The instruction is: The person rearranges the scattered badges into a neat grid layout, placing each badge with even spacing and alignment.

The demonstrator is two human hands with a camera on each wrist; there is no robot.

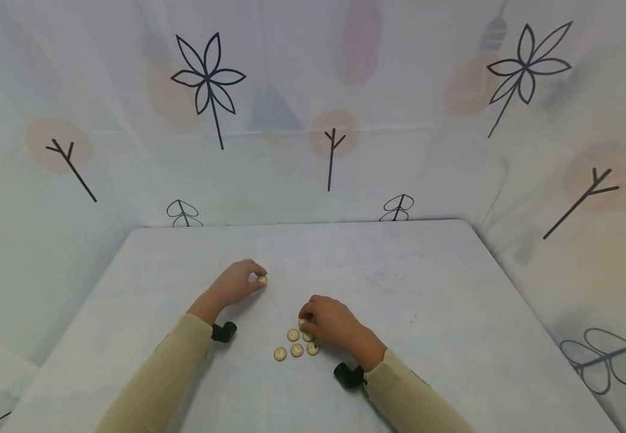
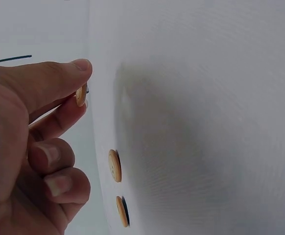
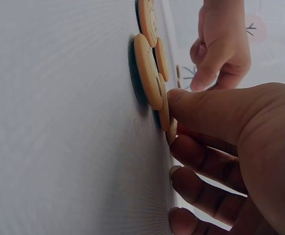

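Between thumb and index finger, my left hand (image 1: 235,282) pinches a small round wooden disc (image 1: 262,279), held up off the white table in the left wrist view (image 2: 81,95). Lower and to the right, my right hand (image 1: 335,322) has thumb and index finger on the edges of another wooden disc (image 1: 303,323), the topmost of a cluster. Its other fingers reach down close to the table in the right wrist view. More discs, tan-edged with dark marks on pale faces, lie flat beside that hand, including a front-left disc (image 1: 280,353) and a front-right disc (image 3: 147,71).
The white table (image 1: 426,300) has rounded far corners. Behind and beside it hangs pale cloth (image 1: 280,168) printed with line-drawn plants and coloured shapes. A black device is strapped at each wrist, such as the right wrist mount (image 1: 349,376).
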